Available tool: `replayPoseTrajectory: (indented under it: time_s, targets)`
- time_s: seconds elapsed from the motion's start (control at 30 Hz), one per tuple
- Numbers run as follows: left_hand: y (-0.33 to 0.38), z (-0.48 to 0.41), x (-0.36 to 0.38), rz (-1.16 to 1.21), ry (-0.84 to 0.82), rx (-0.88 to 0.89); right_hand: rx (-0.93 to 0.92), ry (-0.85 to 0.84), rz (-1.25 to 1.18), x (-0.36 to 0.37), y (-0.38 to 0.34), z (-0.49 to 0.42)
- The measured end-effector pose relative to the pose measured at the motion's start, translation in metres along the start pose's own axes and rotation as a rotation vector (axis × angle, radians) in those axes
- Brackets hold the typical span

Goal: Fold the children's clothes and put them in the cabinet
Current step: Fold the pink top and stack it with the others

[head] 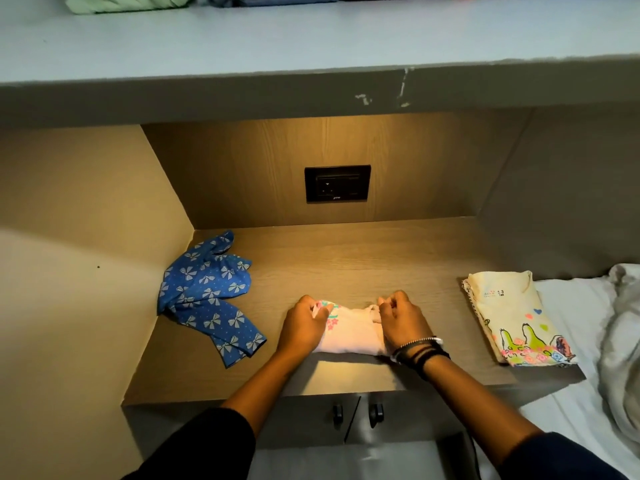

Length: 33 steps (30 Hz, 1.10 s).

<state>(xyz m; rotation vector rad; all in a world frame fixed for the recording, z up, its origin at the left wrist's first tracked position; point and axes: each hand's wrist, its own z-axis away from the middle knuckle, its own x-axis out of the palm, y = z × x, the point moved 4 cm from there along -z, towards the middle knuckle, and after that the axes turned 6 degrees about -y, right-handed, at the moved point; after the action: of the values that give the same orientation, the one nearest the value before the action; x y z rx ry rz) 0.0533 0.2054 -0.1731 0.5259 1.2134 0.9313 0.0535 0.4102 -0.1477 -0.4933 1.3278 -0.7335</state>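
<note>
We count three children's garments on the wooden counter (346, 258): one blue bow-print piece (204, 292) at the left, one pink garment (349, 332) in the near middle, one folded cream printed top (516, 320) at the right. We see two hands, left hand (303, 327) and right hand (403, 320), one wall socket (337, 183), and two cabinet door knobs (375, 412).

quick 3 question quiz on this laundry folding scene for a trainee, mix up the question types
1. True or false: the blue bow-print garment is already folded neatly.
2. Which item do both hands grip? A) pink garment B) cream printed garment C) wall socket
3. Fill in: the cream printed garment lies to the ____ of the right hand.

Key:
1. False; it lies crumpled left of the left hand.
2. A
3. right
</note>
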Motion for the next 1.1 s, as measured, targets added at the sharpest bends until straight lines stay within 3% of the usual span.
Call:
replayPoseTrajectory:
  time_s: [0.07,0.1,0.17,0.2,0.27,0.37,0.53,0.6,0.7,0.77,0.87,0.93,1.03,1.1]
  targets:
    - [0.001,0.002,0.003,-0.115,0.046,0.015,-0.311,0.166,0.423,-0.001,-0.017,0.01]
    - [0.002,0.004,0.003,-0.167,0.072,0.027,-0.479,0.158,0.589,0.006,-0.023,0.015]
    - [0.002,0.008,0.004,-0.252,0.128,0.042,-0.713,-0.044,0.784,0.03,-0.02,0.02]
    - [0.003,0.01,0.004,-0.298,0.154,0.045,-0.724,-0.174,0.816,0.039,-0.013,0.021]
    - [0.004,0.012,0.002,-0.372,0.196,0.043,-0.638,-0.318,0.804,0.048,-0.002,0.024]
    - [0.006,0.013,-0.003,-0.357,0.25,0.001,-0.531,-0.361,0.705,0.047,-0.009,0.026]
    - [0.012,0.037,-0.009,-0.282,0.401,0.007,-0.366,-0.273,0.68,0.029,-0.026,0.003]
    - [0.005,0.055,-0.006,-0.174,0.407,-0.103,-0.232,-0.239,0.643,0.023,-0.021,-0.01]
    - [-0.017,0.063,0.015,0.143,0.253,-0.389,-0.023,-0.295,0.505,0.022,-0.009,-0.02]
    - [-0.017,0.062,0.028,0.409,0.143,-0.461,0.069,-0.353,0.366,0.023,-0.004,-0.019]
    - [0.008,0.06,0.035,0.644,0.023,-0.486,0.156,-0.432,0.155,0.024,0.001,-0.016]
    - [0.026,0.061,0.036,0.664,-0.048,-0.489,0.179,-0.435,-0.006,0.017,0.007,-0.014]
    - [0.049,0.06,0.042,0.687,-0.147,-0.366,0.207,-0.38,-0.355,-0.01,0.014,-0.001]
    - [0.069,0.059,0.057,0.826,-0.259,-0.288,0.199,-0.339,-0.533,-0.042,0.019,0.012]
